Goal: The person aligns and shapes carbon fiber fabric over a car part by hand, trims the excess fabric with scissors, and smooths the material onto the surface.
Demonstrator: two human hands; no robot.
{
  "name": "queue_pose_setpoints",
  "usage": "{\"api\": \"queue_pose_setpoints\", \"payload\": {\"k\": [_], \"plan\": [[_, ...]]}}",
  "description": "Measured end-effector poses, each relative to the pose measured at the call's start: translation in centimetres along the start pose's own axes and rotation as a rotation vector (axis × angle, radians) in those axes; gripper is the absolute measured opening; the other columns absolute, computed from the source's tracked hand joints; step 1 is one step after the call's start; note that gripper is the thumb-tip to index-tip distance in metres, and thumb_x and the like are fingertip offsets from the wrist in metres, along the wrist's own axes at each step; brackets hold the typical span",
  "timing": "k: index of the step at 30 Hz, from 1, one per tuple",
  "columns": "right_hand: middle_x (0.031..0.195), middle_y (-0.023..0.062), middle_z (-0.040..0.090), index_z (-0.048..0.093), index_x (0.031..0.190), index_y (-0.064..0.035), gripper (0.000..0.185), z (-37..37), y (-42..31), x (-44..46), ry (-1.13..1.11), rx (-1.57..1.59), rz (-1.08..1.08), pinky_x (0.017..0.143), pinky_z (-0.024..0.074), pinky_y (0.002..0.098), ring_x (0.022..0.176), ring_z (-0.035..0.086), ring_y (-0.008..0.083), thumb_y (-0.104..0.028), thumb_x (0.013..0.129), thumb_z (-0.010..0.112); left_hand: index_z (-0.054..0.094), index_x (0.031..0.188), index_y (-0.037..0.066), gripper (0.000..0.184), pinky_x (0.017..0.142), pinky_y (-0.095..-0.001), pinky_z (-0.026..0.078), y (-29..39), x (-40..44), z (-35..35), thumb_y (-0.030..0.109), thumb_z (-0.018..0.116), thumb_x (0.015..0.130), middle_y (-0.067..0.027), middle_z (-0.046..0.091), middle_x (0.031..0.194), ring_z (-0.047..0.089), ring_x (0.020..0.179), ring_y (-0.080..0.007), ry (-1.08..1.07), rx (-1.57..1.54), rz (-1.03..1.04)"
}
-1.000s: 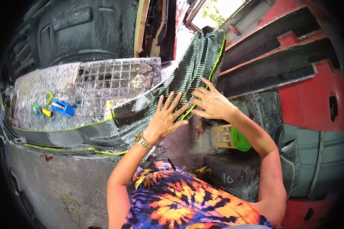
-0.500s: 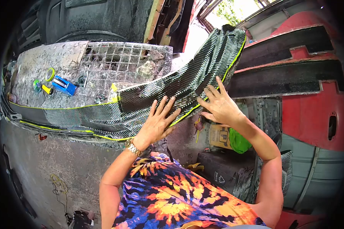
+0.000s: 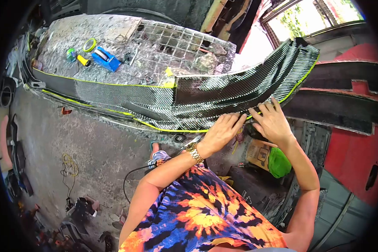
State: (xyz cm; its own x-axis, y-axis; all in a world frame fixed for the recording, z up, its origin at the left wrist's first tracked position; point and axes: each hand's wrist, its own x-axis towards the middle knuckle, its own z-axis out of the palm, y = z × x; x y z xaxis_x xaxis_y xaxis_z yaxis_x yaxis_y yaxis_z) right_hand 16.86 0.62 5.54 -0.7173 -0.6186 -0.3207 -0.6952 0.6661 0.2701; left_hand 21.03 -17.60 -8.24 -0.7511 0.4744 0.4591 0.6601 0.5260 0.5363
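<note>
A long curved part covered in black-and-silver woven carbon fibre cloth [image 3: 214, 94] stretches across the bench, with yellow tape [image 3: 172, 130] along its near edge. My left hand [image 3: 222, 133], wearing a wristwatch [image 3: 194, 153], rests its outstretched fingers on that near edge, right of the middle. Just to its right, my right hand [image 3: 274, 122] lies with fingers spread on the cloth by the edge. Nothing is visibly gripped by either hand. The undersides of the fingers are hidden.
On the dusty bench [image 3: 71, 42] are a blue tape dispenser [image 3: 106, 59], a yellow tape roll [image 3: 89, 45] and a yellow-handled tool [image 3: 83, 61]. A cardboard box [image 3: 257, 153] and green bag [image 3: 279, 162] sit below my right arm. Red and black panels [image 3: 355, 157] stand at the right.
Both hands have moved off the middle of the cloth to its near edge and come closer together. The view has shifted, so the part appears farther right.
</note>
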Motion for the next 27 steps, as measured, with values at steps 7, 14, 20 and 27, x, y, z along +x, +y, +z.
{"api": "queue_pose_setpoints", "payload": {"k": [7,14,20,27], "plan": [[0.111,0.0102,0.056,0.057,0.122,0.0016,0.052,0.9,-0.1,0.1,0.006,0.082,-0.047,0.105,0.0372,0.0402,0.109,0.052,0.0262,-0.029,0.081,0.069,0.044,0.141,0.001,0.056,0.103,-0.0392,0.042,-1.1,-2.4,-2.2,0.006,0.052,0.085,-0.0144,0.052,0.135,0.051,0.122,-0.0282,-0.065,0.033,-0.041],[0.110,0.0084,0.057,0.056,0.128,-0.0077,0.052,0.3,-1.2,0.3,-0.029,0.035,0.004,0.105,0.0381,0.0431,0.108,0.053,0.0259,-0.031,0.083,0.070,0.047,0.138,-0.001,0.056,0.101,-0.0412,0.042,-2.7,-6.0,-4.3,0.006,0.060,0.084,-0.0147,0.058,0.128,0.054,0.118,-0.0297,-0.031,0.018,-0.138],[0.110,0.0080,0.058,0.058,0.129,-0.0118,0.050,0.4,-1.8,0.5,-0.050,0.004,0.043,0.104,0.0386,0.0469,0.109,0.055,0.0265,-0.032,0.085,0.069,0.047,0.138,0.001,0.057,0.101,-0.0417,0.041,-3.9,-8.3,-6.1,0.005,0.063,0.084,-0.0133,0.059,0.127,0.055,0.117,-0.0293,-0.048,0.008,-0.161],[0.110,0.0097,0.056,0.057,0.131,-0.0124,0.049,0.5,-2.2,0.5,-0.063,0.016,0.088,0.105,0.0379,0.0470,0.111,0.054,0.0279,-0.030,0.086,0.068,0.046,0.141,0.004,0.058,0.100,-0.0404,0.040,-5.5,-9.5,-7.5,0.013,0.065,0.088,-0.0122,0.062,0.120,0.057,0.113,-0.0278,-0.050,-0.095,-0.223]]}}
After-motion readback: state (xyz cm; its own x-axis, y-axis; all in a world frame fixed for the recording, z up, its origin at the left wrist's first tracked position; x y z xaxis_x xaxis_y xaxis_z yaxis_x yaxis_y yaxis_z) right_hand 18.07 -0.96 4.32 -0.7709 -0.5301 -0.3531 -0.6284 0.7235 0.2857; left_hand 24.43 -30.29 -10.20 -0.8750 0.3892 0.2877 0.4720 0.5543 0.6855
